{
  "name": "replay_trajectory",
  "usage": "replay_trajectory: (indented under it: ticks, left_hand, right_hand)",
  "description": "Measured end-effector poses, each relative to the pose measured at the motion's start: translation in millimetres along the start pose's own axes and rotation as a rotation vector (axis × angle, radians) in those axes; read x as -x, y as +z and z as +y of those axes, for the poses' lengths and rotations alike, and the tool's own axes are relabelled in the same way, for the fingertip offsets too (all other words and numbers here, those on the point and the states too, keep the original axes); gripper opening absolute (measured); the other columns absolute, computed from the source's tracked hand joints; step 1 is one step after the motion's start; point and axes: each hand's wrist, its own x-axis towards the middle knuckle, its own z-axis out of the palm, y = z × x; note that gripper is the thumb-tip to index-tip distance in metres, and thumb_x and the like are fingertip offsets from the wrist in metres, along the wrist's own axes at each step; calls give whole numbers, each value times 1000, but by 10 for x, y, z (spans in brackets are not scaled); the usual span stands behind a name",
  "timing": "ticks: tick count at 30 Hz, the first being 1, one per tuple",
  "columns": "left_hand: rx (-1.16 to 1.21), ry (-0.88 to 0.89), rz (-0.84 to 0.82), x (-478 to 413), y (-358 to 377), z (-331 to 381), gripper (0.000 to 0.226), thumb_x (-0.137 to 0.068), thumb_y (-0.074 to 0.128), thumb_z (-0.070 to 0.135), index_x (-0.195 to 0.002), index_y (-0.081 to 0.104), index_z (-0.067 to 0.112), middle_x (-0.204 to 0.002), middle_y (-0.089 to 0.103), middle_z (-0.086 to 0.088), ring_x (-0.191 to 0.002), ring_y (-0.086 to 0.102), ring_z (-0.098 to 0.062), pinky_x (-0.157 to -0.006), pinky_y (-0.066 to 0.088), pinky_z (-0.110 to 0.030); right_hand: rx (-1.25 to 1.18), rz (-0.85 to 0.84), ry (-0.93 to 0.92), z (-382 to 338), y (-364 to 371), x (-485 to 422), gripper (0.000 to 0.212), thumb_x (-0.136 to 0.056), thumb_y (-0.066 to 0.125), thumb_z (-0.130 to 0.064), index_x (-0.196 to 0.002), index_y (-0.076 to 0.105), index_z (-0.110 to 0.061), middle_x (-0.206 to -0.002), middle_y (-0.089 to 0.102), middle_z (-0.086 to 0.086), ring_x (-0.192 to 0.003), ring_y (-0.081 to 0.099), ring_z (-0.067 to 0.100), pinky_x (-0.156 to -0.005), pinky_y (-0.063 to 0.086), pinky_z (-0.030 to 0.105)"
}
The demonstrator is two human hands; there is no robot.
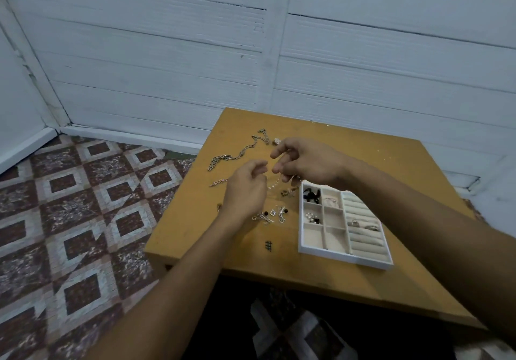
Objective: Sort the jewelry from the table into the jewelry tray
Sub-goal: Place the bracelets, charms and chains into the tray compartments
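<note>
The right hand (304, 164) pinches a fine chain (275, 185) dangling above the bench (195, 220), just left of the tray (343, 257). The left hand (245, 189) curls beside it, grip unclear. Hanging low, the chain could snag the earrings (268, 215) or knot.

Only readable sign: black "#"-like mark (268, 245) on table (195, 220), nr tray (335, 257).
</note>
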Motion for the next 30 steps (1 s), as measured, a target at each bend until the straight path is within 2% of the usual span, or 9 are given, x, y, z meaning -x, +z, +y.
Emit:
replay_trajectory:
  ticks: [5,9,11,13,17,22,24,27,30]
  left_hand:
    - [95,-15,-171,116,313,88,40,-94,53,15,-134,52,21,-128,58,9,-91,58,10,-70,49,-17]
    - [-96,89,-230,165,524,128,48,-87,62,21,-134,52,23,-128,58,9,-113,53,-3,-86,40,-15]
    - [-149,123,-242,174,603,163,36,-87,63,21,-123,60,24,-109,62,11,-93,57,-1,-67,36,-3]
    - [-172,173,-241,171,680,183,19,-88,63,24,-107,65,24,-94,65,7,-77,57,-3,-55,36,-4]
    - [-182,203,-166,110,773,176,18,-92,59,27,-100,72,18,-94,71,3,-83,63,-10,-69,46,-22]
    - [-157,201,-98,73,759,153,15,-93,57,26,-90,69,17,-78,67,7,-68,57,0,-57,38,-8]
    - [-87,149,-85,61,761,144,14,-93,55,24,-90,66,18,-82,68,7,-75,61,-3,-63,45,-13]
    - [154,4,-95,65,771,158,14,-95,53,20,-91,64,13,-89,71,0,-84,68,-11,-74,54,-28]
    - [409,-141,-145,65,773,176,16,-95,53,12,-100,62,0,-94,69,-12,-85,69,-22,-66,56,-24]
  right_hand:
    - [-5,133,35,199,-160,247,21,-90,52,5,-109,54,-4,-81,64,14,-65,60,23,-60,50,37]
    - [-31,184,36,276,-277,394,21,-89,52,7,-108,55,-1,-86,64,20,-70,62,27,-71,56,42]
    - [-50,200,34,300,-325,448,22,-88,52,8,-109,54,0,-86,64,19,-69,62,26,-67,55,37]
    - [-68,213,31,322,-361,502,23,-88,53,8,-109,55,0,-84,64,16,-68,63,23,-63,55,31]
    - [-95,220,49,402,-432,612,24,-87,54,9,-109,55,2,-82,63,12,-67,64,22,-62,55,28]
    - [-63,138,146,542,-513,752,19,-86,57,9,-104,59,5,-83,65,20,-68,62,24,-68,56,32]
    - [-43,111,196,607,-527,790,16,-87,58,7,-102,62,4,-83,67,21,-69,63,24,-73,57,37]
    - [-20,101,239,669,-531,835,13,-89,58,5,-100,65,3,-84,69,21,-67,65,20,-67,59,28]
    - [-18,106,239,692,-535,862,13,-89,58,4,-100,65,2,-76,69,11,-64,65,16,-62,57,24]
